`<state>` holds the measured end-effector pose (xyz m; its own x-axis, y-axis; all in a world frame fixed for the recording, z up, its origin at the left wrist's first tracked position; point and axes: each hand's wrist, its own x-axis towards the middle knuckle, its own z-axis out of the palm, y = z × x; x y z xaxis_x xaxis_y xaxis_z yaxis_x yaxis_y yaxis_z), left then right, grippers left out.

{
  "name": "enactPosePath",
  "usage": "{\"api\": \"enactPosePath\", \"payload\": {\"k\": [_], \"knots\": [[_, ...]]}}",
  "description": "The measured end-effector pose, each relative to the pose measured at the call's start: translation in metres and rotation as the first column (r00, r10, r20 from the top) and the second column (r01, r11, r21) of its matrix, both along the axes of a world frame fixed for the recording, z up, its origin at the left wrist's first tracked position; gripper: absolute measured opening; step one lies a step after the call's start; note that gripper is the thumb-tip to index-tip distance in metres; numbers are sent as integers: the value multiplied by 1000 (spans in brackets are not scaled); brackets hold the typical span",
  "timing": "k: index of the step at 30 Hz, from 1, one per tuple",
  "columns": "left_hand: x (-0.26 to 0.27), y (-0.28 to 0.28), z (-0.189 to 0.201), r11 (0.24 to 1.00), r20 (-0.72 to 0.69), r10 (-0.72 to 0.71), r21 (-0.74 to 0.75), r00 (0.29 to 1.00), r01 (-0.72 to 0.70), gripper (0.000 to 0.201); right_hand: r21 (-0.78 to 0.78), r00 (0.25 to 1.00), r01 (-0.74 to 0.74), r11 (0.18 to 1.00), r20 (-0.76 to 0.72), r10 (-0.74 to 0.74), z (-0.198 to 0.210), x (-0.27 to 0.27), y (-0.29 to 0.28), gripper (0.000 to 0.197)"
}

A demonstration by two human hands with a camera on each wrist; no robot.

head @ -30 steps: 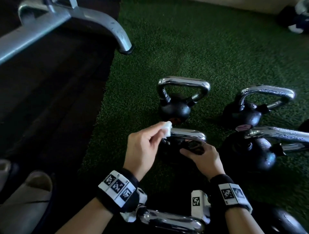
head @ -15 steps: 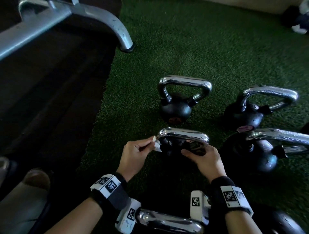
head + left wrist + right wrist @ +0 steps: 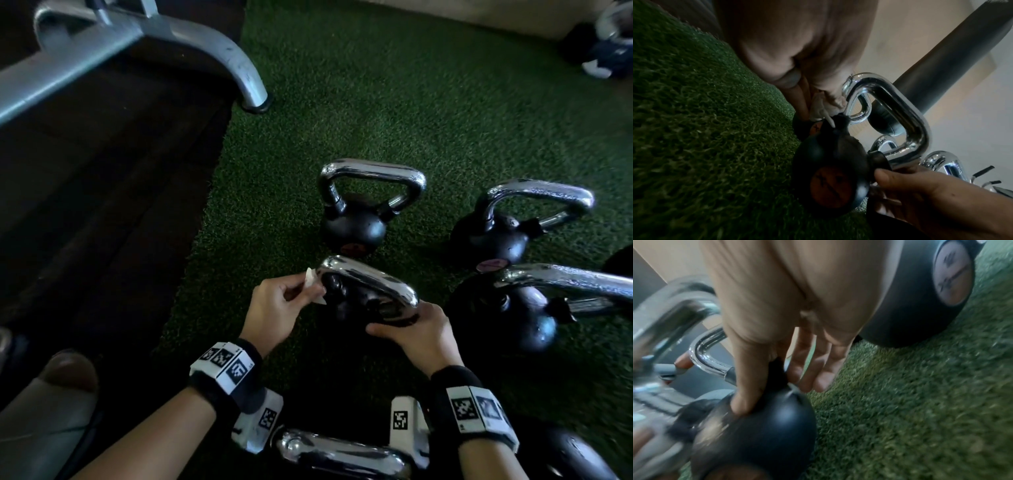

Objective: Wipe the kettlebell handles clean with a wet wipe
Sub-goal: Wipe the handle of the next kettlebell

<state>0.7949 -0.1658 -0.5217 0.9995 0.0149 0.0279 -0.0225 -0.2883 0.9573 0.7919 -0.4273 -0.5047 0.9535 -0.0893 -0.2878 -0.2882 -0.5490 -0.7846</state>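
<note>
Scene: a person crouches over black kettlebells with chrome handles on green artificial turf (image 3: 376, 85).
Kettlebell in hand: the small black kettlebell with a polished chrome loop handle (image 3: 368, 279) sits on the turf directly ahead, between the two hands — its top bar runs left to right, angled slightly toward the right hand.
Left hand: the left hand (image 3: 277, 310) pinches a small crumpled white wet wipe (image 3: 313, 286) against the handle's left bend, just above the black collar.
Right hand: the right hand (image 3: 416, 334) grips the right-hand base of the handle, thumb pressed on the ball — steadying it.
Nearer hand: the left, already touching the chrome (so the wiping likely runs up and along the bar).
Markings: round orange-red label (image 3: 830, 186) on the ball; its writing cannot be read.
</note>
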Motion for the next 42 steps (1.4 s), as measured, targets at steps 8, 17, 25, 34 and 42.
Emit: {"api": "enactPosePath", "payload": {"k": [8,17,25,34,42], "knots": [[44,-31,11,994,48,-38,101,998,33,8,8,950,-307,952,-58,307,0,-13,-6,41],[32,-23,8,978,-51,-163,127,985,168,11,118,968,-241,963,-42,247,-10,34,14,46],[51,-40,33,995,164,-76,71,983,65,21,212,979,-201,956,21,202,-4,24,20,44],[43,-37,44,952,58,-117,-278,991,128,27,239,982,-186,953,48,180,-8,21,23,24],[43,-28,57,962,-77,-131,-251,988,108,21,162,978,-210,964,47,205,-5,27,21,19]]}}
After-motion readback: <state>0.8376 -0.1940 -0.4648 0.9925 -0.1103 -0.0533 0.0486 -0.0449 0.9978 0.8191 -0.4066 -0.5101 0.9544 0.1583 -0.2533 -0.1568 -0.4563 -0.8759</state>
